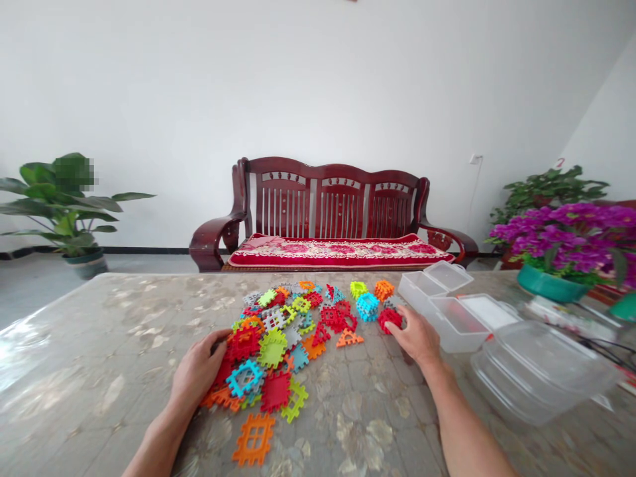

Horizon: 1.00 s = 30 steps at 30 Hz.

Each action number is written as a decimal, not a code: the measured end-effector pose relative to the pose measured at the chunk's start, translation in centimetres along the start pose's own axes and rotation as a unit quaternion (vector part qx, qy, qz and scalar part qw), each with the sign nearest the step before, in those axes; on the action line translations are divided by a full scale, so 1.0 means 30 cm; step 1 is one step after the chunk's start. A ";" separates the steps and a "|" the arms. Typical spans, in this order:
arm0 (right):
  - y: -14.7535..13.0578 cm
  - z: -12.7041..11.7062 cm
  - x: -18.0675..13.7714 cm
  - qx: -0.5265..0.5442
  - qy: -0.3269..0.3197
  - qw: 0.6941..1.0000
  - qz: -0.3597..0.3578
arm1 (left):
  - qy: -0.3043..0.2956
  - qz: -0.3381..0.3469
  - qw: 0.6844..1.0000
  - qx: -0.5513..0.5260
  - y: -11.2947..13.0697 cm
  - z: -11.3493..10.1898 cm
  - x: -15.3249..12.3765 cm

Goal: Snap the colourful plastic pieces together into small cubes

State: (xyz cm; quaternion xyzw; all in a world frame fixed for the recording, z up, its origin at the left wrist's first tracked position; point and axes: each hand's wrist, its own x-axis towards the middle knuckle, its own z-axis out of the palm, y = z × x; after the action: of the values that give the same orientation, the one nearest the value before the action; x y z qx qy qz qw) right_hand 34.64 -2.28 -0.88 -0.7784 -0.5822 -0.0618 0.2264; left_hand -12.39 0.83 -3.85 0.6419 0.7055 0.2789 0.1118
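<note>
A heap of flat interlocking plastic tiles [272,349] in red, orange, green, blue and grey lies on the table. My left hand [199,364] rests against the heap's left edge, thumb and fingers apart, gripping no tile that I can see; its fingertips are partly hidden. Farther right, my right hand [418,336] has its thumb and fingers around a red block built of such tiles [389,320]. Just beyond it stand a blue block [368,307], an orange block [384,290] and a lime-green block [358,289]. An orange triangular tile [350,338] lies between heap and blocks.
Open clear plastic boxes [460,334] stand right of my right hand, with stacked clear containers [539,371] nearer me. A teal pot of purple flowers [554,285] is at the far right. One orange window tile [254,440] lies near me. A wooden bench [338,199] stands beyond the table.
</note>
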 end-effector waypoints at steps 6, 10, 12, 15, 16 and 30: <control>-0.030 0.013 -0.008 -0.048 -0.019 0.998 0.019 | 0.001 0.004 1.000 -0.004 -0.003 0.002 0.001; -0.041 0.014 -0.013 -0.077 -0.034 0.996 0.018 | 0.001 0.001 1.000 -0.005 -0.001 -0.001 -0.001; -0.043 0.017 -0.014 -0.078 -0.033 0.996 0.015 | 0.000 -0.002 1.000 -0.005 0.000 -0.002 -0.001; -0.044 0.032 -0.015 -0.074 -0.026 0.997 0.022 | 0.000 -0.002 1.000 -0.005 0.000 -0.001 0.000; -0.043 0.039 -0.014 -0.074 -0.022 0.997 0.024 | 0.000 -0.001 1.000 -0.006 0.000 0.000 0.001; -0.060 0.050 -0.018 -0.091 -0.024 0.994 0.051 | -0.012 0.000 1.000 -0.002 -0.006 0.003 0.004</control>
State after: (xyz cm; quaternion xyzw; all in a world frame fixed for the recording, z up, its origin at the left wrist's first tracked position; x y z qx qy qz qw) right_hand 32.54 -1.72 -1.92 -0.8260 -0.5387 -0.0840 0.1432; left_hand -12.51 0.95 -4.01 0.6450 0.7034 0.2727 0.1217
